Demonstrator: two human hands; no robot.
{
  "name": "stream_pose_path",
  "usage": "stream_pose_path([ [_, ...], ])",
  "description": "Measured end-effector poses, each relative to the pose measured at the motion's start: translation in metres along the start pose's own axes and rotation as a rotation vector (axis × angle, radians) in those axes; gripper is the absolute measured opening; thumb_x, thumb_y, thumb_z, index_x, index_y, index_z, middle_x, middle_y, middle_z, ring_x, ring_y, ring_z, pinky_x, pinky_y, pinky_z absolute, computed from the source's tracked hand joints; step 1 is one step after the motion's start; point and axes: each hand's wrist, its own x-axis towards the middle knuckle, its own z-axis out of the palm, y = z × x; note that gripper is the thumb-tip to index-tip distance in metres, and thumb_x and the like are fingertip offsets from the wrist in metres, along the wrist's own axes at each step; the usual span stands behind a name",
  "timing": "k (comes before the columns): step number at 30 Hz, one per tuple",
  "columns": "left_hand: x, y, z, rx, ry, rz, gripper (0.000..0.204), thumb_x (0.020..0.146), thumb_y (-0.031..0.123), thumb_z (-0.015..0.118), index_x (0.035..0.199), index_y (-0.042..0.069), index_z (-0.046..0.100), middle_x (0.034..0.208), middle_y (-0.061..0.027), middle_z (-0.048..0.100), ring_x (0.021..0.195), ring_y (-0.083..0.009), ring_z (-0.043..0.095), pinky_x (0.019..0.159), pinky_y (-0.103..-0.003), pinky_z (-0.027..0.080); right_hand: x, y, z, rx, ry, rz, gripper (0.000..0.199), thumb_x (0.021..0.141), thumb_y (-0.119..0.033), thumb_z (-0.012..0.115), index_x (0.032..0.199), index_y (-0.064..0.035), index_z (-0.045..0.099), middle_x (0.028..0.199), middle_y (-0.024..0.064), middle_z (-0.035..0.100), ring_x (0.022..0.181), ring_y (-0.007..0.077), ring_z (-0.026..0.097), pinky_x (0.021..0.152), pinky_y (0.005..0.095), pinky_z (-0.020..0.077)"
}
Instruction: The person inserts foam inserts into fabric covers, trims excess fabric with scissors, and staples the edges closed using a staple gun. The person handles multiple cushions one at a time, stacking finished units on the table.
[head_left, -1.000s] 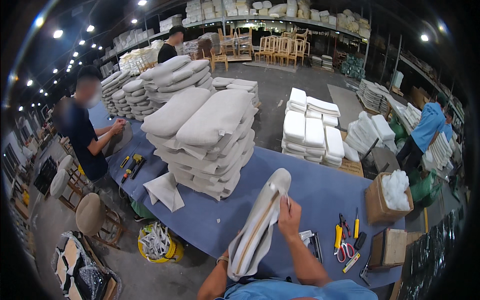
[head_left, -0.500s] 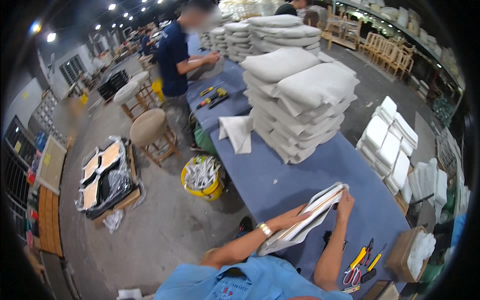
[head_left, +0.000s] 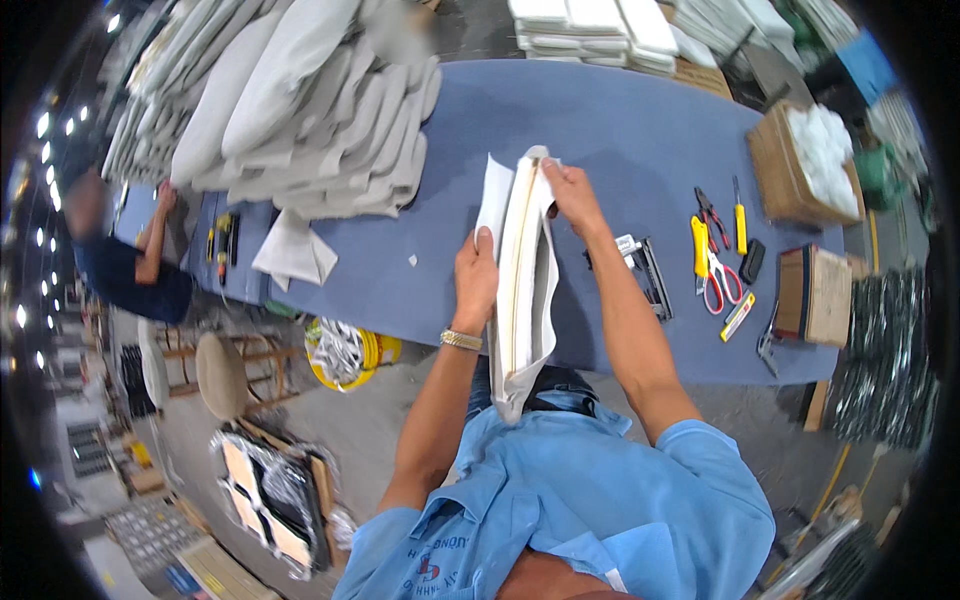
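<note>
Between my hands a pale upholstered seat cushion (head_left: 515, 280) stands on edge over the table's near side. Along its narrow face runs a thin brown board edge with white padding, and loose fabric flaps hang at both sides. My left hand (head_left: 476, 275) is closed on the left flap and side, thumb up. At the far top end my right hand (head_left: 574, 197) grips the cushion's corner and fabric. The near end of the cushion reaches to my shirt. Just right of my right forearm lies a staple gun (head_left: 650, 278).
On the blue table (head_left: 610, 120) are red-handled scissors (head_left: 718, 285), pliers (head_left: 710, 215), a yellow screwdriver (head_left: 740, 225) and cutters. A cardboard box with white stuffing (head_left: 800, 165) stands right. Stacked grey cushions (head_left: 330, 130) rise at left, near a co-worker (head_left: 125, 250). A yellow bucket (head_left: 375, 350) stands below.
My view has swung to the right and down over the table. The cushion has turned from slanting to nearly straight away from me, with both hands still on it.
</note>
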Motion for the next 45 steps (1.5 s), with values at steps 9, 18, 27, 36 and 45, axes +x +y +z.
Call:
stream_pose_path([
  [9,0.115,0.039,0.051,0.559,-0.305,0.413,0.044,0.097,0.014,0.06,0.139,0.0,0.059,0.132,-0.0214,0.066,0.121,-0.0295,0.065,0.103,-0.034,0.048,-0.012,-0.009,-0.025,-0.342,-0.007,-0.041,0.044,0.101,-0.04,0.059,0.09,0.0005,0.071,0.068,0.0074,0.066,0.061,0.0164,0.06,0.059,0.0364,0.0482],
  [18,0.143,0.015,0.068,0.463,-0.718,0.608,0.054,0.087,0.014,0.072,0.139,0.005,0.06,0.147,-0.0191,0.056,0.137,-0.0359,0.053,0.115,-0.043,0.042,-0.019,-0.032,-0.037,-0.239,0.013,-0.14,0.033,0.107,-0.027,0.055,0.111,0.0009,0.072,0.098,0.0024,0.073,0.091,0.0094,0.06,0.081,0.0298,0.0501],
  [27,0.141,0.009,0.08,0.291,-0.613,0.49,0.027,0.096,0.009,0.063,0.121,0.005,0.073,0.131,-0.0148,0.069,0.12,-0.0273,0.067,0.103,-0.037,0.051,-0.028,-0.024,-0.033,-0.262,0.119,-0.189,0.036,0.106,-0.032,0.056,0.103,-0.0001,0.073,0.083,0.0041,0.07,0.079,0.0108,0.061,0.071,0.0318,0.0495],
  [36,0.102,0.015,0.089,0.263,-0.375,0.411,0.021,0.1,0.002,0.06,0.114,-0.006,0.073,0.124,-0.0169,0.071,0.124,-0.0277,0.064,0.107,-0.038,0.049,-0.136,0.041,-0.109,-0.312,0.411,0.03,0.025,0.099,-0.029,0.063,0.097,-0.0043,0.067,0.078,0.0097,0.066,0.069,0.0198,0.06,0.065,0.0357,0.0487],
  [45,0.11,0.008,0.071,0.238,-0.282,0.384,0.021,0.101,0.004,0.061,0.115,-0.007,0.072,0.127,-0.0181,0.069,0.126,-0.0268,0.063,0.107,-0.038,0.05,-0.163,0.071,-0.3,-1.098,0.905,0.163,0.026,0.09,-0.013,0.069,0.114,-0.0045,0.066,0.114,0.0166,0.069,0.104,0.036,0.067,0.09,0.0447,0.0534],
])
